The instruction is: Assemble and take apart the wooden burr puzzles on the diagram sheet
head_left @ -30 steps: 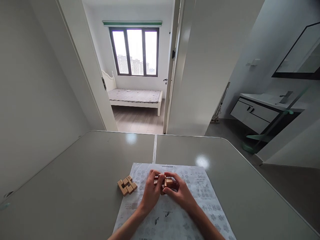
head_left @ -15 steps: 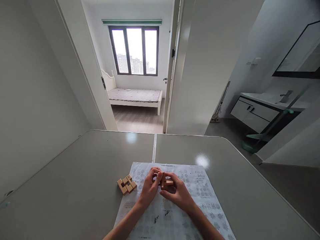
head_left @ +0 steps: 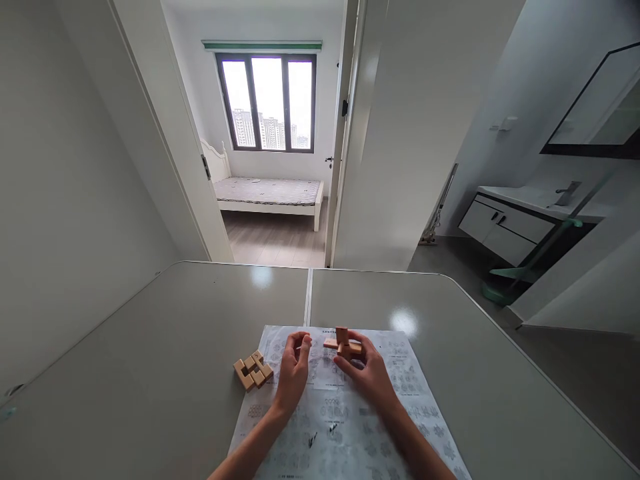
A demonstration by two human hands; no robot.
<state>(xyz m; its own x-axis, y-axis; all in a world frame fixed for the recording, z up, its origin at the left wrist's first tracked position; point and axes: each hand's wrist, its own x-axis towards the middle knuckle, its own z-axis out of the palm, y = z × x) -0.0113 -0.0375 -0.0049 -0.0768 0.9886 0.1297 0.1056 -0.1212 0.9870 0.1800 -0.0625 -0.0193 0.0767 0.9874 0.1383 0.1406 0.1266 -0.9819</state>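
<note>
My right hand (head_left: 367,373) pinches a small cross-shaped assembly of wooden puzzle pieces (head_left: 343,343) and holds it just above a printed instruction sheet (head_left: 350,427). My left hand (head_left: 293,373) hovers over the sheet a little left of that assembly, apart from it. Its fingers are curled toward the thumb, and no wood shows between them. A second cluster of interlocked wooden blocks (head_left: 253,370) lies on the table (head_left: 150,373), just off the sheet's left edge and beside my left hand.
The grey table has a centre seam (head_left: 307,297) and rounded far corners. Beyond it an open doorway shows a bed (head_left: 270,193) under a window. To the right are a vanity cabinet (head_left: 515,227) and a green mop (head_left: 530,267).
My hands have parted. The right hand lifted the wooden assembly up and to the right, away from the left hand, which let go and stayed over the sheet.
</note>
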